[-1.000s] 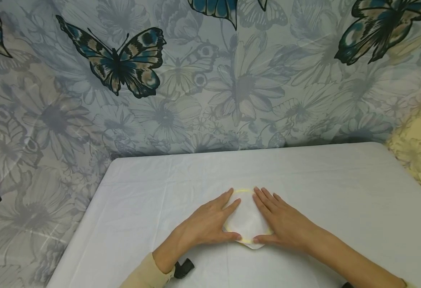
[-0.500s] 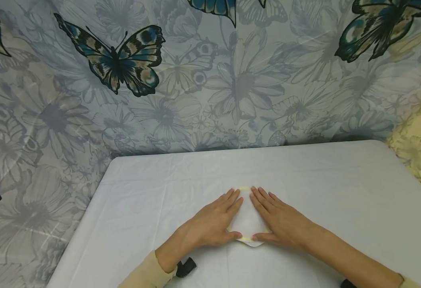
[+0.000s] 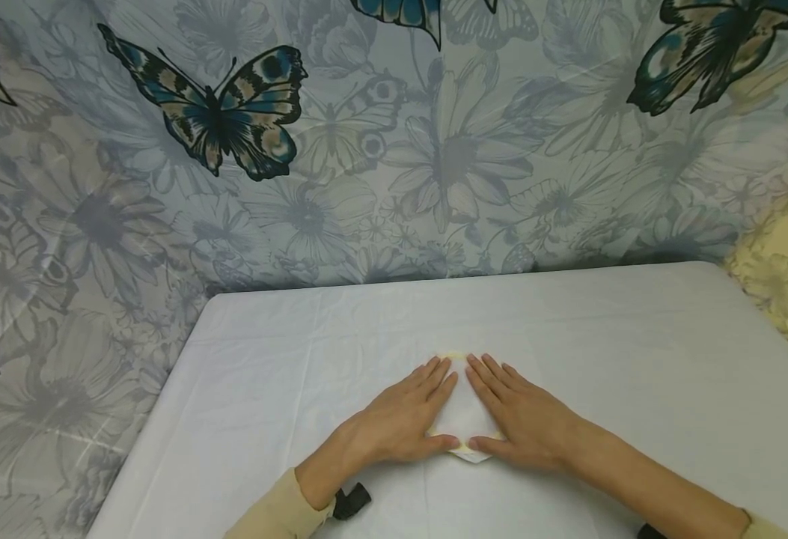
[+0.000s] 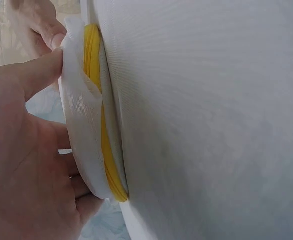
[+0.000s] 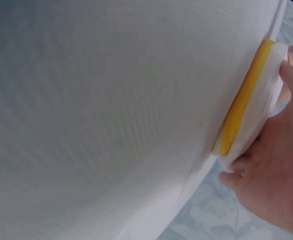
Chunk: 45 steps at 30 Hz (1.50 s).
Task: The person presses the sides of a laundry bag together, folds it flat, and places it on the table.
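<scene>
A small piece of white fabric [image 3: 464, 412] lies on the white-covered table, with a yellow band [image 4: 109, 150] showing round its edge. In the wrist views the band sits beneath the white top layer, and a pale layer shows under it. My left hand [image 3: 410, 419] presses on the left side of the fabric with nearly straight fingers. On the right side my right hand [image 3: 524, 419] does the same. Both thumbs point inward at the near edge, a small gap apart. A white corner pokes out below the thumbs. The hands hide both side edges in the head view.
The white tablecloth [image 3: 286, 374] has faint creases and reaches the far table edge. Behind it hangs a grey-blue backdrop [image 3: 367, 195] printed with butterflies and flowers. A black wrist device [image 3: 352, 501] sits by the left sleeve [image 3: 286, 509].
Both hands have slid slightly inward over the fabric, so less of it shows. The left fingers have drawn together, and the thumbs are closer to each other.
</scene>
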### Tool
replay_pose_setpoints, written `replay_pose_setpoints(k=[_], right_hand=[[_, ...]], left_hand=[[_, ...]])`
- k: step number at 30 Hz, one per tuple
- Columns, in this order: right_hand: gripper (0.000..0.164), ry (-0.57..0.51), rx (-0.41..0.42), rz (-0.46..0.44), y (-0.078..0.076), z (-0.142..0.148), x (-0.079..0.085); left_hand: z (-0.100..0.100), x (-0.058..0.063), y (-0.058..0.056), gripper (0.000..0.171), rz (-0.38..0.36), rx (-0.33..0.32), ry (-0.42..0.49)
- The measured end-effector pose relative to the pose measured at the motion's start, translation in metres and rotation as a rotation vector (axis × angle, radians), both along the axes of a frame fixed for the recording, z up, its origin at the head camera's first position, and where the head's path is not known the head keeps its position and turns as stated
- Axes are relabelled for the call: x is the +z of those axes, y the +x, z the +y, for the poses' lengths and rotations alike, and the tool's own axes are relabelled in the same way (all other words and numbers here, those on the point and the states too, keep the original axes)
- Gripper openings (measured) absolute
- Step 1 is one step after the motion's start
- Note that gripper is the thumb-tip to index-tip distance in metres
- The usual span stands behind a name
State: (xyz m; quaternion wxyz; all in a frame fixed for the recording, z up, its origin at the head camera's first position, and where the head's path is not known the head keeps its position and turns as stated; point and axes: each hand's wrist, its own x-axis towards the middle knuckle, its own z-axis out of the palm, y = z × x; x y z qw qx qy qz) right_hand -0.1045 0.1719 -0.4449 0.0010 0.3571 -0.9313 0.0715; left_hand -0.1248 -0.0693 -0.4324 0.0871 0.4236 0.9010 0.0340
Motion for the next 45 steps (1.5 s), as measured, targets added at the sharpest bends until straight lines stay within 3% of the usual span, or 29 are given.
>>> replay_pose_setpoints(k=[11,24,37,45], right_hand=[[0.077,0.064,0.102,0.072,0.002,-0.005,-0.002],[0.074,0.07,0.097,0.06,0.004,-0.006,0.0],[0.075,0.07,0.105,0.062,0.005,-0.008,-0.002],[0.074,0.068,0.106,0.114,0.005,-0.007,-0.006]], left_hand=[[0.003,-0.002,0.002,0.08,0.05,-0.003,-0.096],[0.01,-0.001,0.004,0.076,0.014,0.03,-0.253],[0.01,-0.005,0.005,0.077,0.005,0.04,-0.269],[0.012,-0.006,0.005,0.077,0.042,0.039,-0.283]])
